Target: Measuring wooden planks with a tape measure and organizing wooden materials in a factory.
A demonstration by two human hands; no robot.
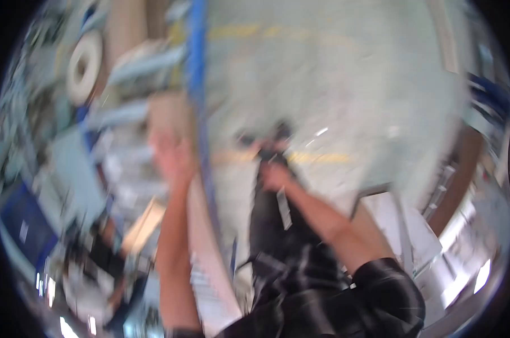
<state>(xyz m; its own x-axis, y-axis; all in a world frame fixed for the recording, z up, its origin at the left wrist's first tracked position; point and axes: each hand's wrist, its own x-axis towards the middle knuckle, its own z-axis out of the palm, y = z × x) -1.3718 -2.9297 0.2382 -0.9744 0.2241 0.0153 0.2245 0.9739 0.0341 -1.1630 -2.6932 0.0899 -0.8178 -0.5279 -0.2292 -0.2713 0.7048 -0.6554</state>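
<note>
My left hand (pixel 173 155) reaches forward on the left, at the near side of a tan block-like thing (pixel 169 110) beside a blue upright edge. Motion blur smears its fingers, so I cannot make out whether it grips that thing or only touches it. In front of my dark trousers (pixel 266 217) is my right hand (pixel 275 176), bent inward, its fingers blurred too. A thin pale strip (pixel 285 209) shows just below it against the trousers; whether the hand holds it is unclear.
A blue post or rail (pixel 197 62) edges a rack with pale shelves (pixel 148 66) on the left. A white ring-shaped roll (pixel 86 66) is at the far left. Another person (pixel 94 265) is at the lower left. Pale floor (pixel 322 84) with yellow lines stretches ahead; a white panel (pixel 398 219) stands right.
</note>
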